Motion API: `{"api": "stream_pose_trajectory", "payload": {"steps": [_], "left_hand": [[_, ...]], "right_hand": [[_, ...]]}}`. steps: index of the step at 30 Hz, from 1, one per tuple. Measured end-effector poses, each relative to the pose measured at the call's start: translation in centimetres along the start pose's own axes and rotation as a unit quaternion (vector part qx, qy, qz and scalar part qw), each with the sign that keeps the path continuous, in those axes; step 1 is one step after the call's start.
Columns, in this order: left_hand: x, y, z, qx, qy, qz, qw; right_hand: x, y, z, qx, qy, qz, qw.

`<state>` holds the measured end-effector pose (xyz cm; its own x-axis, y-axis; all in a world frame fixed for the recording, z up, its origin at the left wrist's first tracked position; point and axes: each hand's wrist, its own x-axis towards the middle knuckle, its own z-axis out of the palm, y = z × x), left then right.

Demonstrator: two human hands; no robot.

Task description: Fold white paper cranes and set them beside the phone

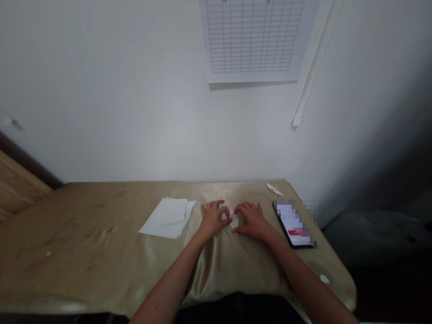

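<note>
A small piece of folded white paper (234, 220) lies on the cloth-covered table between my two hands. My left hand (213, 219) pinches its left side, thumb and index finger bent together in a ring. From the right, my right hand (253, 219) curves around the same paper, with the index fingertip at its upper edge and the thumb at its lower edge. The fingers partly hide the paper, and its exact folds are too small to tell. Left of my left hand, a fanned stack of white paper sheets (165, 218) rests on the table.
A phone (293, 225) with its screen lit lies right of my right hand. Behind it is a small folded white paper shape (274, 189). A white scrap (324, 279) sits near the right edge of the table (84, 252). A wall with a printed grid sheet (251, 40) rises behind.
</note>
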<state>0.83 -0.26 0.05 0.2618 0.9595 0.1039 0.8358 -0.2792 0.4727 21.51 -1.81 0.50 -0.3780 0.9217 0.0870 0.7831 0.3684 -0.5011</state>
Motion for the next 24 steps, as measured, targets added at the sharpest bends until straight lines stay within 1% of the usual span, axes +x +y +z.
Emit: {"api": "stream_pose_trajectory", "payload": {"steps": [4,9,14,17,24], "left_hand": [[-0.04,-0.03,-0.04,-0.010,0.003,0.000,1.000],[0.11,-0.22,0.04,-0.017,0.011,0.007,1.000],[0.20,-0.38,0.12,-0.011,0.035,0.014,0.999],[0.16,-0.14,0.03,-0.006,0.039,0.017,0.999],[0.07,0.14,0.38,0.002,0.050,0.008,0.999]], "right_hand": [[-0.23,0.44,0.23,0.016,0.000,0.002,1.000],[-0.54,0.68,0.64,0.031,0.026,0.001,0.999],[-0.41,0.32,0.71,0.016,0.057,0.000,0.998],[-0.25,0.11,0.74,-0.001,0.082,0.007,0.997],[-0.14,-0.12,0.93,-0.039,0.088,0.022,0.995]]}}
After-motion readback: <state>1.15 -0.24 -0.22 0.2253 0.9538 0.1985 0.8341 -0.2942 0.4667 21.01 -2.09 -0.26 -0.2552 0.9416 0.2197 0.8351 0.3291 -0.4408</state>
